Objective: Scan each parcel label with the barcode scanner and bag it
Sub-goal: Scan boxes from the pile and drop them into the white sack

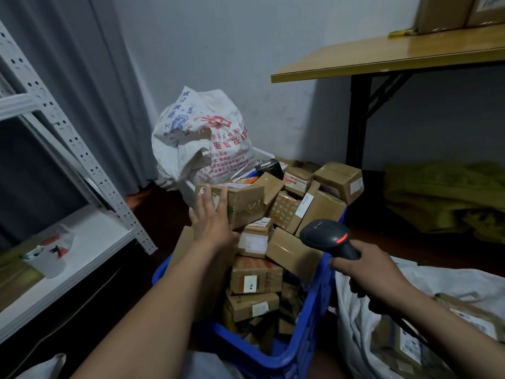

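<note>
A blue plastic crate (pixel 308 318) in the middle holds several cardboard parcels. My left hand (pixel 211 217) lies with straight fingers against the left face of a taped brown parcel (pixel 244 203) on top of the pile. My right hand (pixel 369 272) grips the handle of a black barcode scanner (pixel 328 236), whose red light glows; its head points left toward the pile. A white sack (pixel 426 285) lies open at the lower right, with labelled parcels (pixel 410 343) inside.
A stuffed white printed sack (pixel 202 138) leans on the back wall behind the crate. A white metal shelf (pixel 82 242) with a plastic-wrapped item stands at left. A wooden table (pixel 388 56) with boxes overhangs at right, with yellow-green bags (pixel 448 192) beneath.
</note>
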